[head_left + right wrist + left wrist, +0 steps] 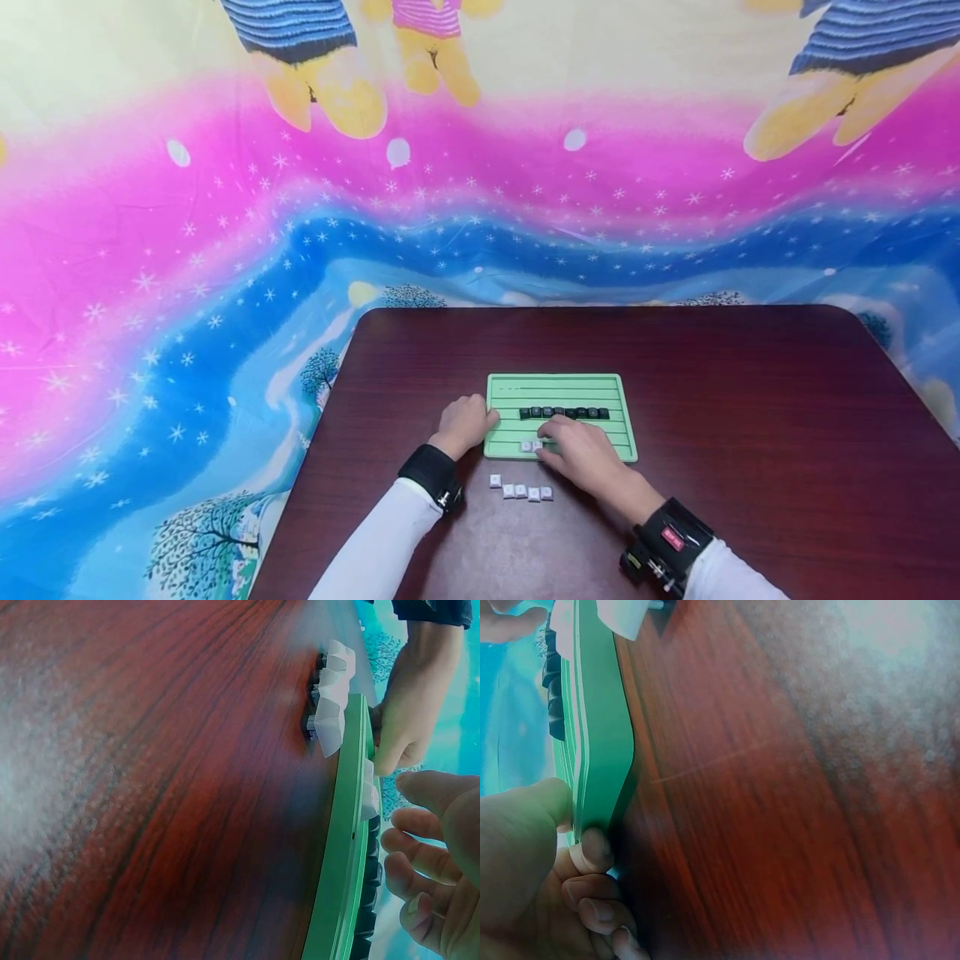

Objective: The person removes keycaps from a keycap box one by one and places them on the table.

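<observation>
A light green ridged tray (555,393) lies on the table, with a row of black keycaps (536,412) across its middle. My left hand (463,423) grips the tray's left edge, thumb on top and the index finger below the rim in the left wrist view. Over the front part of the tray is my right hand (587,454), its fingertips close to two white keycaps (527,447) there. The right wrist view shows its thumb (431,787) and fingers bent loosely beside a white keycap (369,793), with nothing visible between them.
Several loose white keycaps (520,492) lie in an uneven row on the dark red-brown wooden table (750,400), just in front of the tray. Behind the table hangs a colourful printed cloth (480,183). Both wrists wear black bands with cameras.
</observation>
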The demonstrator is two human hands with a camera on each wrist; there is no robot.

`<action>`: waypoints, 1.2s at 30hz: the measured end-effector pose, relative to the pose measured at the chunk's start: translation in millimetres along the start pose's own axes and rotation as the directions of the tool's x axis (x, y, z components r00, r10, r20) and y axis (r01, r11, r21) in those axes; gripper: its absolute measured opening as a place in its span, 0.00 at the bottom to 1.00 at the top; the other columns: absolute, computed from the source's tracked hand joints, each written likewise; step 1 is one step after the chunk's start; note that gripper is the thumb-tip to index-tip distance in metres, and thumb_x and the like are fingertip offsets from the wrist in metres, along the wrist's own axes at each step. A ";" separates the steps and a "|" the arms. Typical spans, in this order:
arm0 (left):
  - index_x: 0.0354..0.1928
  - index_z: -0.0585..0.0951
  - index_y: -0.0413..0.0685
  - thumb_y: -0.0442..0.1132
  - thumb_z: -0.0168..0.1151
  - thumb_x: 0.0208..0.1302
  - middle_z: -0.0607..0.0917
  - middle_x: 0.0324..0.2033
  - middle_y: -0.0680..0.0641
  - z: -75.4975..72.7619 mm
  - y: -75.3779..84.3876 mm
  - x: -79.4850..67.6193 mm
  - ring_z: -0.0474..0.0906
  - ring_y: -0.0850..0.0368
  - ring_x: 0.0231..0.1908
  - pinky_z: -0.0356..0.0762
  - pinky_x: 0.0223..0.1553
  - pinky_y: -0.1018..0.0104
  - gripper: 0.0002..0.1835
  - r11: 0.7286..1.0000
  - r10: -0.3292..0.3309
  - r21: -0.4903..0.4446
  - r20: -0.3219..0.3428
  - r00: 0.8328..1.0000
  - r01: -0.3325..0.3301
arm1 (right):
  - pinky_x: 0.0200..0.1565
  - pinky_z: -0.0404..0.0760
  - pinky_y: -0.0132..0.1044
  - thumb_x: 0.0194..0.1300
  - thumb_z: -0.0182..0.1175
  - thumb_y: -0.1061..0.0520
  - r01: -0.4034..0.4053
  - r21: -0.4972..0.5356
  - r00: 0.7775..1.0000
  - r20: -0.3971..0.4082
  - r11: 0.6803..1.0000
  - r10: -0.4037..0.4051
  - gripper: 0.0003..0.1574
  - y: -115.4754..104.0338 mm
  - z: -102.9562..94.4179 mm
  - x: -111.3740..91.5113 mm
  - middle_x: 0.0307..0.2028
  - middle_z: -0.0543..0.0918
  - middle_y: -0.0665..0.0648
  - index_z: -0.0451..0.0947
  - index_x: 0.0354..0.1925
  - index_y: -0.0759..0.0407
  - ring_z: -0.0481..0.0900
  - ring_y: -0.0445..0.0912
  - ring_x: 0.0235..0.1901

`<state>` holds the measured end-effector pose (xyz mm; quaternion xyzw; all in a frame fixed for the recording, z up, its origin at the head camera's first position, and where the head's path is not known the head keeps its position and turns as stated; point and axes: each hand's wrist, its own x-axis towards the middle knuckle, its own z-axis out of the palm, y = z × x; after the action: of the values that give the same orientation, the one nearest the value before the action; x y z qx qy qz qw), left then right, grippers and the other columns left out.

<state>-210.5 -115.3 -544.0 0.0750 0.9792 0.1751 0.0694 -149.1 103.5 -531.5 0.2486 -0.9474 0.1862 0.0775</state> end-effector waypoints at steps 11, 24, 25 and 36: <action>0.15 0.61 0.51 0.44 0.56 0.66 0.60 0.14 0.52 0.3 -0.5 0.2 0.60 0.54 0.16 0.60 0.19 0.61 0.23 1.000 0.003 0.001 -0.014 1.000 -0.003 | 0.33 0.81 0.37 0.59 0.72 0.48 -0.017 -0.015 0.999 0.030 1.000 0.017 0.15 -0.5 5.2 1.9 0.37 0.85 0.48 0.86 0.43 0.52 0.85 0.43 0.33; 0.14 0.62 0.52 0.45 0.56 0.66 0.61 0.14 0.52 -0.4 0.6 0.0 0.62 0.53 0.16 0.62 0.20 0.60 0.23 1.000 -0.008 0.011 -0.004 1.000 0.009 | 0.33 0.82 0.38 0.59 0.72 0.49 -0.048 -0.007 0.997 0.059 0.999 0.048 0.14 -1.7 8.4 2.8 0.37 0.85 0.48 0.86 0.42 0.51 0.85 0.43 0.35; 0.14 0.62 0.52 0.45 0.56 0.66 0.61 0.14 0.52 -0.5 0.6 0.0 0.63 0.53 0.16 0.62 0.20 0.60 0.23 1.000 -0.009 0.011 -0.003 1.000 0.009 | 0.33 0.82 0.38 0.59 0.72 0.49 -0.050 -0.007 0.997 0.066 0.999 0.051 0.13 -1.8 8.5 2.9 0.37 0.85 0.48 0.86 0.42 0.51 0.85 0.43 0.35; 0.14 0.62 0.52 0.44 0.56 0.65 0.60 0.13 0.53 0.8 0.1 0.2 0.61 0.54 0.15 0.60 0.19 0.61 0.23 1.000 -0.009 0.006 -0.003 1.000 0.009 | 0.33 0.81 0.39 0.59 0.72 0.50 -0.046 -0.009 0.997 0.060 0.999 0.047 0.13 -2.8 11.0 4.6 0.37 0.85 0.49 0.86 0.42 0.52 0.85 0.44 0.35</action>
<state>-210.6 -114.8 -544.7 0.0706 0.9802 0.1722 0.0684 -152.3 94.8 -539.6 0.2318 -0.9555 0.1767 0.0457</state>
